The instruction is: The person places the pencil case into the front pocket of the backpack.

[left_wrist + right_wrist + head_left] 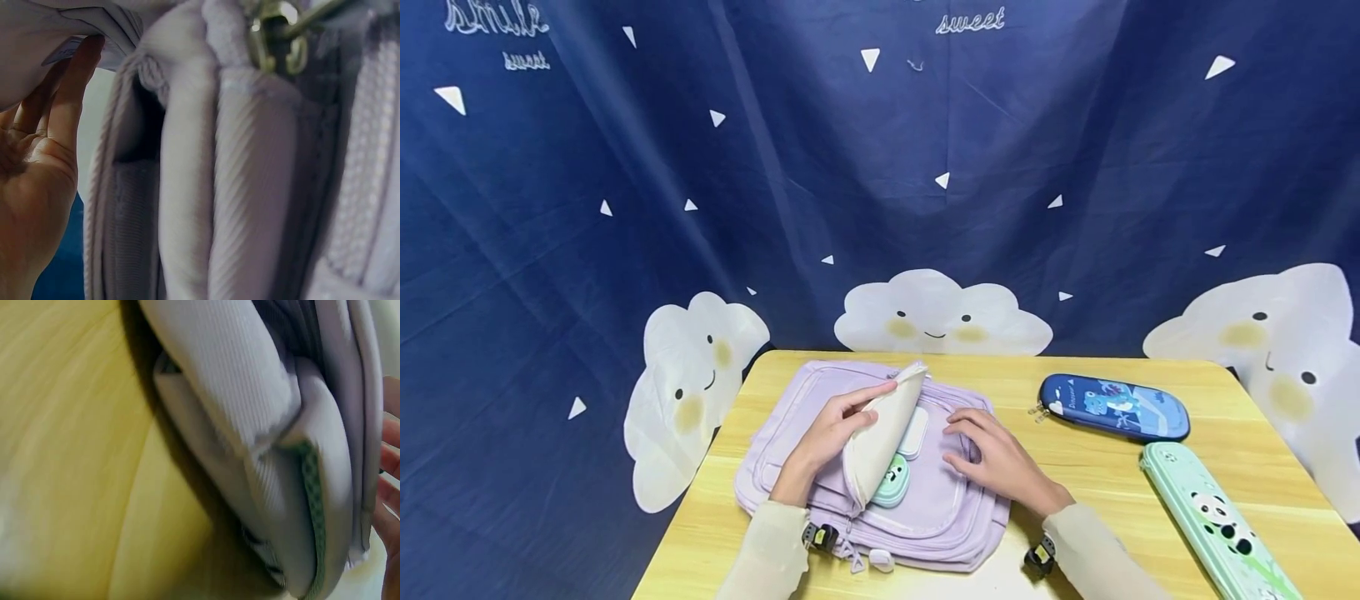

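A lavender backpack point(925, 521) lies on the table, its front pocket flap point(882, 437) folded up with the cream inner side showing. My left hand point(829, 433) holds the flap's left edge between thumb and fingers; in the left wrist view this hand point(47, 169) reaches under lavender fabric. Beneath the flap, a mint panda case point(891, 483) and a white item point(913, 433) show in part. My right hand point(1000, 462), fingers spread and slightly bent, hovers over or rests on the pack's right part; contact is unclear. The right wrist view shows it point(390, 469) beyond the bag's side.
A blue dinosaur pencil case point(1115, 407) lies at the table's back right. Nearer on the right is a long mint panda pencil case point(1221, 525). Zipper pulls point(857, 558) hang at the pack's near edge. A dark blue curtain point(880, 167) with clouds stands behind the table.
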`<state>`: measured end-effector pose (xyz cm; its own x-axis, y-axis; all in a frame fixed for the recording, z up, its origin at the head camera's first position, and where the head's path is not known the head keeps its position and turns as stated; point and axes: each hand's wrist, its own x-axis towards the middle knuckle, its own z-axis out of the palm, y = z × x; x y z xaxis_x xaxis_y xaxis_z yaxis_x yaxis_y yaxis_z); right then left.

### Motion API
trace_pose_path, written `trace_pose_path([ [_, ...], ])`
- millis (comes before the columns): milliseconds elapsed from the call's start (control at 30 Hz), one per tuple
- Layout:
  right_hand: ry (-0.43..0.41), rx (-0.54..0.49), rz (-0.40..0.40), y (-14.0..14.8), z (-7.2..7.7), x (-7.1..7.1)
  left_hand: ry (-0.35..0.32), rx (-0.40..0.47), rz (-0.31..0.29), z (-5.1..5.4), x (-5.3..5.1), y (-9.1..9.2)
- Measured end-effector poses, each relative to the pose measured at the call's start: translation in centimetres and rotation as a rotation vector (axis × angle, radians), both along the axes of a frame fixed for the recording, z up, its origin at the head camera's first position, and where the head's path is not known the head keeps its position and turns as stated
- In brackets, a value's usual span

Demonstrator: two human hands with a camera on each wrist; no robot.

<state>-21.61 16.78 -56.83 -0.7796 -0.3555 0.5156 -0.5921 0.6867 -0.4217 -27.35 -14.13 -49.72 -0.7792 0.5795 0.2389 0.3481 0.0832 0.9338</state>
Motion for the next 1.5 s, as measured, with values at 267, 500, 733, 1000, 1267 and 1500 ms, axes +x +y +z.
trace_pose_path([
  [267,0.034,-0.03,-0.033,2.0,-0.3,0.6,0.0,0.0,0.0,-0.2,0.0,-0.1],
  [500,0.054,-0.061,-0.073,4.0,-0.3,1.5,-0.011,-0.002,0.011,-0.1,0.1,-0.1],
  [733,0.085,-0.082,-0.098,6.1,-0.5,2.3,-0.012,-0.008,0.012,-0.1,0.1,0.0],
  [1000,0.121,-0.09,-0.114,7.4,-0.6,3.1,-0.013,-0.001,0.011,-0.2,0.1,-0.2],
  [1267,0.139,-0.107,-0.148,8.9,-0.5,3.8,-0.014,0.009,0.006,-0.4,0.1,-0.1],
  [1500,0.147,-0.121,-0.198,10.1,-0.2,4.7,-0.009,0.012,0.004,-0.4,0.0,-0.1],
])
